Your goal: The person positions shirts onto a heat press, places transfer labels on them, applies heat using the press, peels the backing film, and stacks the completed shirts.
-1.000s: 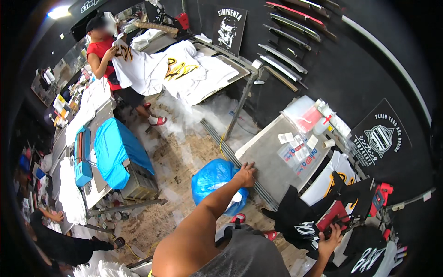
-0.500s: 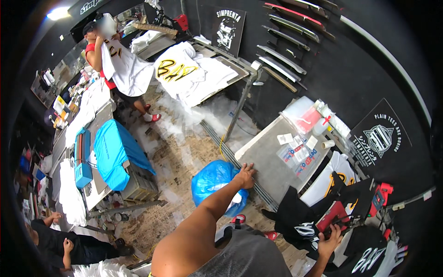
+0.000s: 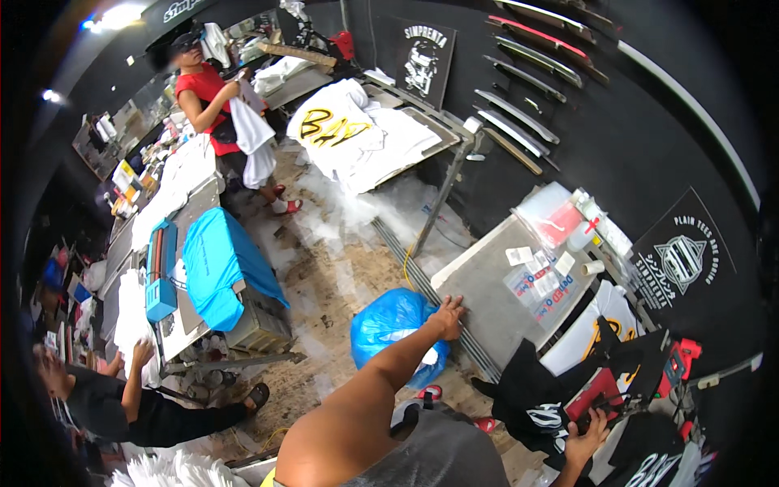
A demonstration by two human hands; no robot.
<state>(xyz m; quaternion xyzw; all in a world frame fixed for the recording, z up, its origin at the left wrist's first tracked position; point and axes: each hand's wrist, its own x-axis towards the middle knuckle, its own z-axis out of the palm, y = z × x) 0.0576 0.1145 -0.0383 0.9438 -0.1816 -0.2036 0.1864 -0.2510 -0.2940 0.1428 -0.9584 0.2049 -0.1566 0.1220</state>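
Spreading its fingers, the left hand (image 3: 447, 316) is resting open on the edge of the grey counter (image 3: 479, 292), just beside a blue plastic bag (image 3: 388, 326) on the floor. Right hand (image 3: 584, 442) is hovering or resting, fingers parted, by a dark red block (image 3: 595, 394); cannot tell whether it is gripping anything. Black shirt with white lettering (image 3: 519, 381) is lying just left of that block, near the counter's lower corner. Paper slips (image 3: 519, 256) are lying on the counter. Across the room, a co-worker (image 3: 204, 91) is holding white cloth (image 3: 253, 131).
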